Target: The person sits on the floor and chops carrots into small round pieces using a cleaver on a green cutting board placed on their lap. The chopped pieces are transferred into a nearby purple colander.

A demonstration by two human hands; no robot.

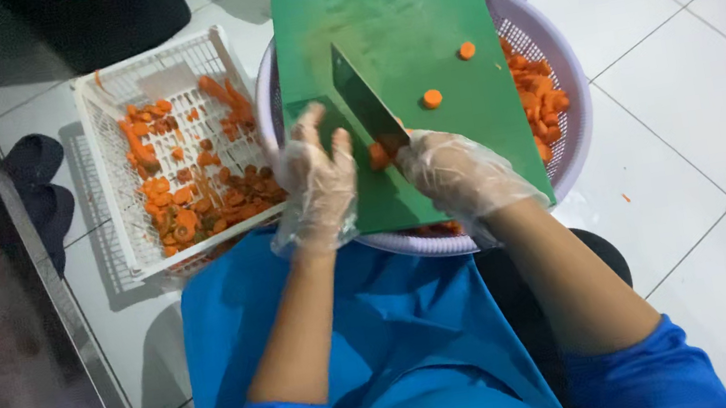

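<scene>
Cleaver (364, 103) clamped in right hand (459, 175) grip mid-board; left hand (321, 181), fingers apart, at cutting board (391, 8) edge.

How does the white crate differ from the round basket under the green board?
The white crate is rectangular with straight slatted walls; the round basket is a pale purple mesh bowl. The crate stands open on the floor, while the basket is largely covered by the green cutting board. Both hold orange carrot pieces.

Cutting board (413, 24) across round basket (573, 120) | knife (364, 103) and two carrot slices (433, 99) on board | crate (116, 188) of carrot pieces left of basket | both on floor
</scene>
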